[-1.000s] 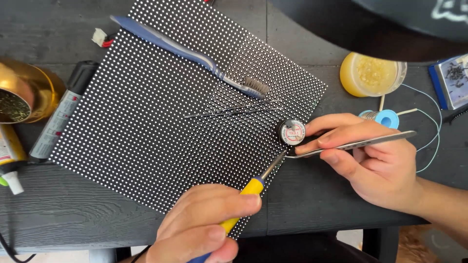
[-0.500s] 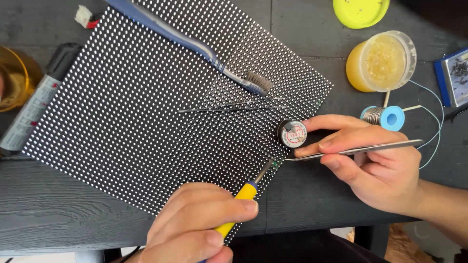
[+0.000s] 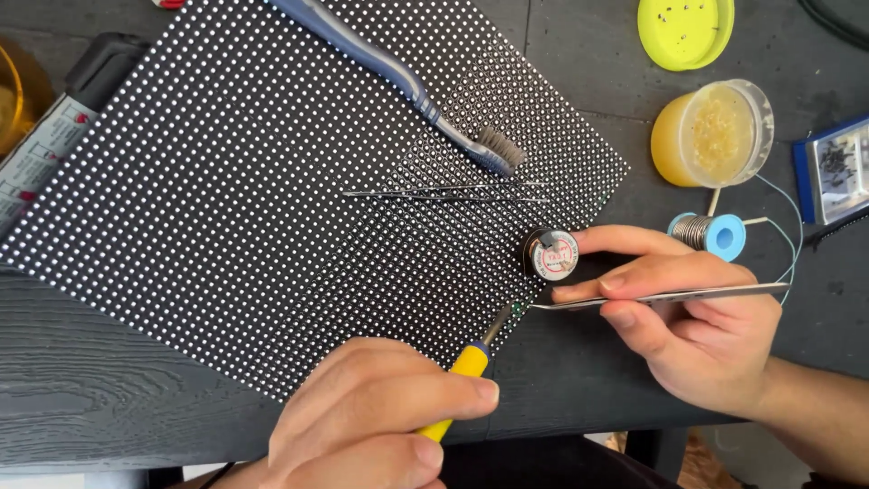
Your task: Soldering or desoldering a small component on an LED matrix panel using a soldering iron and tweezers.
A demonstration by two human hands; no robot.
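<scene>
A black panel covered in a grid of small white dots (image 3: 272, 181) lies on a dark wooden table (image 3: 90, 398). My left hand (image 3: 371, 426) grips a yellow-handled soldering iron (image 3: 466, 367) whose tip touches the panel's near right edge. My right hand (image 3: 697, 317) holds metal tweezers (image 3: 652, 297), their points meeting the iron's tip at that edge. A small round black tin with a white and red label (image 3: 550, 254) sits against my right index finger. A blue-handled toothbrush (image 3: 407, 86) and a second pair of thin tweezers (image 3: 444, 193) lie on the panel.
A jar of yellowish flux (image 3: 715, 136) stands at the right with its yellow lid (image 3: 685, 32) behind it. A blue spool of solder wire (image 3: 711, 235) and a blue-edged box (image 3: 833, 172) lie far right. A black marker (image 3: 54, 145) rests at the left.
The view has shifted closer and slightly down. Both hands stay at the panel's near right edge with the iron tip and tweezers together; the yellow lid has come into view.
</scene>
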